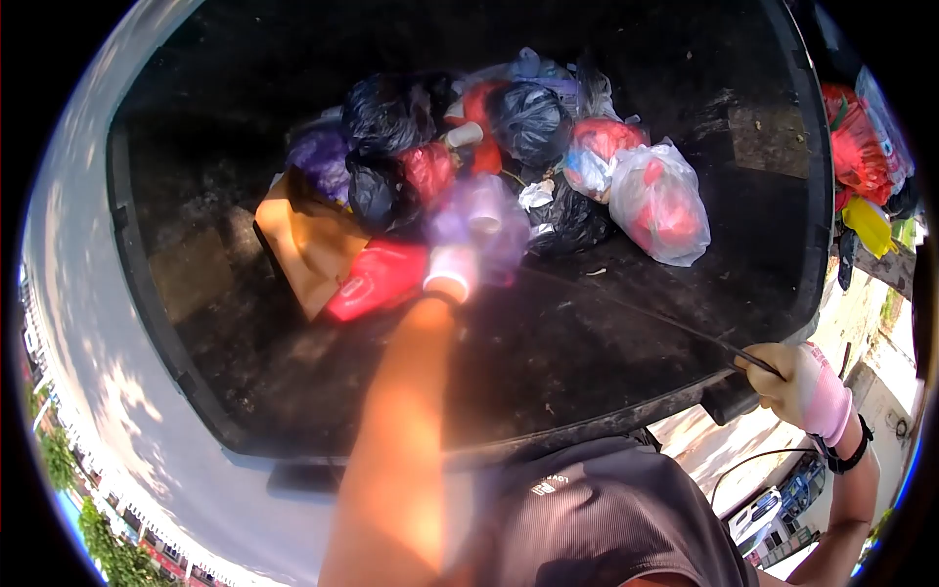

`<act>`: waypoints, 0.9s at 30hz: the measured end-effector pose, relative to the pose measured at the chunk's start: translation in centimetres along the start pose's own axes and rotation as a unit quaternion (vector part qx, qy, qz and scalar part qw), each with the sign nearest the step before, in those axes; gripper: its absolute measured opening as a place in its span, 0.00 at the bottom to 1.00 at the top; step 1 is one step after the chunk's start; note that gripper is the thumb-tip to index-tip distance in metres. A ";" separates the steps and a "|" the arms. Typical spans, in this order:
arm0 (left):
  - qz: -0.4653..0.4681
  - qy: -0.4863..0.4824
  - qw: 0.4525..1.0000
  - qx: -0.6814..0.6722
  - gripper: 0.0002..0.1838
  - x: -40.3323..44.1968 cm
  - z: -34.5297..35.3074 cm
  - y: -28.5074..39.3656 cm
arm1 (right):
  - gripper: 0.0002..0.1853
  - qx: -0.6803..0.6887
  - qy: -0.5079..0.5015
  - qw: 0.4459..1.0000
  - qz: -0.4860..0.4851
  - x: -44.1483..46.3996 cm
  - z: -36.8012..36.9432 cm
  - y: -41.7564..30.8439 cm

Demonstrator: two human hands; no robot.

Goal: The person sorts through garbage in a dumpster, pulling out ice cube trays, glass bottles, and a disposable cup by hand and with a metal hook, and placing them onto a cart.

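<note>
My left hand [453,271], in a pale pink-cuffed glove, reaches into a large dark container. It meets a translucent purplish plastic bag [504,240] with a pale cup [483,210] in or against it. Hand and bag are smeared by motion, and the fingers do not show. Just left of the hand lie a red bag [377,279] and an orange-brown bag [308,235]. My right hand [797,386], also gloved, is closed around a thin dark rod [699,335] at the container's right front edge. The rod slants into the container; its far end is blurred.
Several tied rubbish bags, including a black one [530,122], a purple one [321,161] and a clear one with red contents [660,205], are heaped at the back. The container's rim [577,421] curves in front of me. More bags [861,147] hang outside at right.
</note>
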State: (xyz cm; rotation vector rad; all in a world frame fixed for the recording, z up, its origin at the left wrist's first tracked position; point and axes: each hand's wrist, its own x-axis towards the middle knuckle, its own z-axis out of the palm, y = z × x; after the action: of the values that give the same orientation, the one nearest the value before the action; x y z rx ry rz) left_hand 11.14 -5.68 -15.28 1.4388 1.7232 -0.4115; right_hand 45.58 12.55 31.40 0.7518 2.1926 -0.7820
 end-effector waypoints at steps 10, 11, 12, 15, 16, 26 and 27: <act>-0.029 0.074 0.997 -0.018 0.19 -1.5 -2.4 -3.2 | 0.14 0.222 -0.007 0.956 0.191 3.7 -0.6 -1.5; -0.039 0.084 0.995 -0.033 0.19 -1.5 -2.5 -3.6 | 0.15 0.312 -0.019 0.906 0.286 4.1 -0.8 -2.0; -0.028 0.090 0.996 -0.009 0.20 -1.4 -1.9 -4.1 | 0.16 0.318 -0.004 0.904 0.285 4.0 -0.6 -1.6; 0.020 -0.030 0.999 0.017 0.23 -0.3 -0.9 -5.0 | 0.18 0.339 0.038 0.888 0.309 3.7 0.1 -0.6; 0.019 -0.089 0.996 -0.026 0.27 -0.5 -1.8 -4.8 | 0.18 0.346 0.052 0.875 0.336 4.0 -0.2 -1.2; -0.071 0.271 0.945 -0.172 0.25 1.2 -5.2 -2.4 | 0.19 0.356 0.083 0.851 0.378 3.5 0.5 -1.2; -0.076 0.266 0.949 -0.149 0.25 1.3 -5.1 -2.4 | 0.19 0.350 0.069 0.851 0.385 3.4 0.3 -1.5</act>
State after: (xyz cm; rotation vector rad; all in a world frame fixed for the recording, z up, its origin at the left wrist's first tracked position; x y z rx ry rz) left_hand 7.00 -1.92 -13.82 1.2669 2.2201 0.1809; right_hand 42.58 12.31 29.18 1.9371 1.4292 -1.0913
